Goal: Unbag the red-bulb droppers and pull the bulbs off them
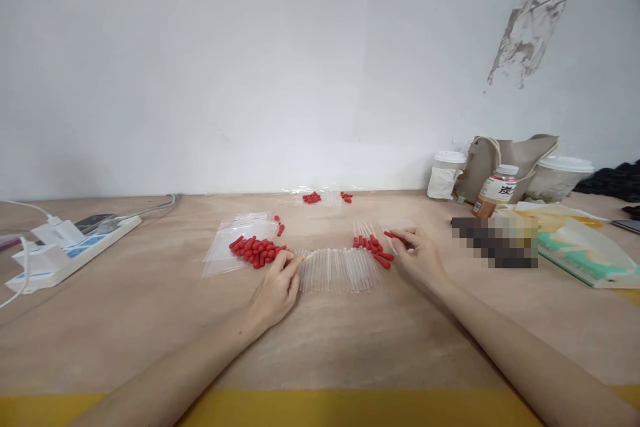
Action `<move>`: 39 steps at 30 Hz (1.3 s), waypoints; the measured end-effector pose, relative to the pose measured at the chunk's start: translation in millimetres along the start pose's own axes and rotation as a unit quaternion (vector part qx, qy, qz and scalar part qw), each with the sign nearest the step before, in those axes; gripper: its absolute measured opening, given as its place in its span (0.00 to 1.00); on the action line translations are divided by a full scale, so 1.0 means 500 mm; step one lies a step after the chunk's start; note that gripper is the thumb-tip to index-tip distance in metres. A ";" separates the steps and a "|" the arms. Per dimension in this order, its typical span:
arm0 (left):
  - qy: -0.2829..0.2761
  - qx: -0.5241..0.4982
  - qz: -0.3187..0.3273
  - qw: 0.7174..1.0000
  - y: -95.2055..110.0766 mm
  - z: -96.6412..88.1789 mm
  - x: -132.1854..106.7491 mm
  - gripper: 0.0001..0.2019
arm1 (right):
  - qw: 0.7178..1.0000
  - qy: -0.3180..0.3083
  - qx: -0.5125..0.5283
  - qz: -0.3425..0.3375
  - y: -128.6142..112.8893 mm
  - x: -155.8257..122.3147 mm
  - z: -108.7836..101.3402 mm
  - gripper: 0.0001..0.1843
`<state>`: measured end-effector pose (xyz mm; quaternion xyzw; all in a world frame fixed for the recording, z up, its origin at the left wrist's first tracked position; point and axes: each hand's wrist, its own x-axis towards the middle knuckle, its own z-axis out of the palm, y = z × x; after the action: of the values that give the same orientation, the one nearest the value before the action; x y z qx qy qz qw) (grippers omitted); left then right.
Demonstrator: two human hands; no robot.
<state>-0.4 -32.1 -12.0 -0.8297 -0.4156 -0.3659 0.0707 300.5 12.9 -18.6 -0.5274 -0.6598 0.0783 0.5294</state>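
Note:
A row of thin clear tubes (337,270) lies side by side on the table between my hands. At its left end, my left hand (275,287) is closed in a pinch on a clear tube (309,255), only the tip of which shows. Between the thumb and fingers of my right hand (417,253) is a red rubber bulb (393,235). Just left of that hand, several droppers (364,230) lie with red bulbs on clear tubes pointing away from me. Beside my left hand, a heap of red rubber bulbs (255,251) rests partly on clear plastic bags (215,253).
Against the wall lies a clear bag (327,197) with more red bulbs. A power strip (75,250) with chargers is on the left. To the right stand a drink bottle (497,190), lidded cups (447,173), a grey-brown bag (480,170) and a green-and-white packet (585,253).

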 end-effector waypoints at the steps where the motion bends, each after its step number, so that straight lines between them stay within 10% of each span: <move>1: 0.000 0.012 0.011 1.000 -0.003 0.003 0.007 0.14 | 0.999 -0.006 -0.020 0.030 0.015 0.008 -0.002 0.17; 11: 0.052 0.050 0.074 0.995 -0.007 0.049 0.037 0.07 | 0.972 -0.096 -0.174 0.128 0.020 0.020 -0.026 0.11; 20: -0.024 -0.006 0.121 0.992 0.016 0.034 0.034 0.08 | 0.965 -0.126 -0.165 0.161 0.024 0.020 -0.025 0.11; 39: -0.078 -0.081 0.047 0.993 0.003 0.007 0.018 0.17 | 0.955 -0.149 -0.183 0.181 0.041 0.014 -0.032 0.16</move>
<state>6.2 -25.6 -8.2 -0.8770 -0.3495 -0.3293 -0.0125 326.4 19.9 -21.2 -0.7079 -0.6280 0.1289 0.2965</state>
